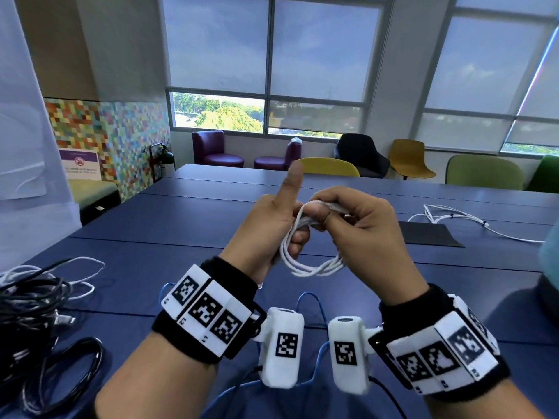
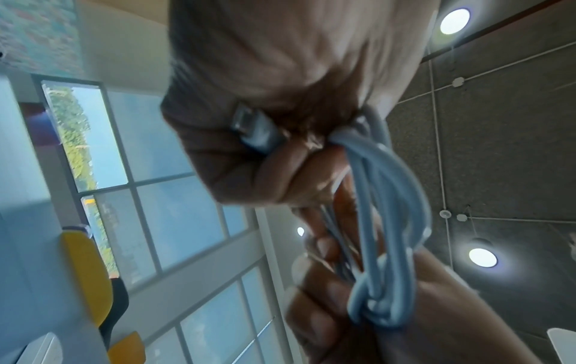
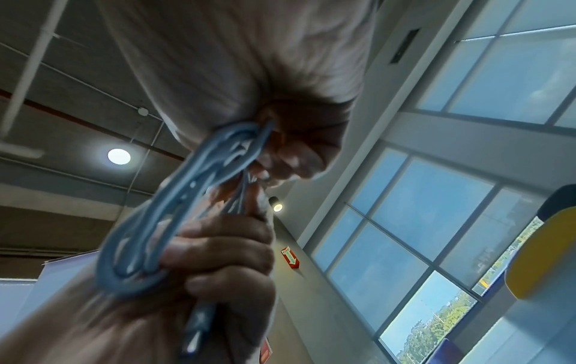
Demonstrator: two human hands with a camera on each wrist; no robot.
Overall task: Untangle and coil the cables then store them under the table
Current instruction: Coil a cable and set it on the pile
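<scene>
Both hands hold a coiled white cable (image 1: 305, 261) above the blue worktop (image 1: 181, 225).

The left hand (image 1: 272, 228) curls its fingers round the coil with the thumb raised; the right hand (image 1: 360, 219) pinches its top loops. A tangled cable pile (image 1: 39, 300) lies on the worktop, left of the coil.

Daylight from the windows (image 1: 272, 71) lights the head view evenly; edges bow; both wrist views blurred, ceiling lamps (image 2: 455, 21) glaring.
</scene>
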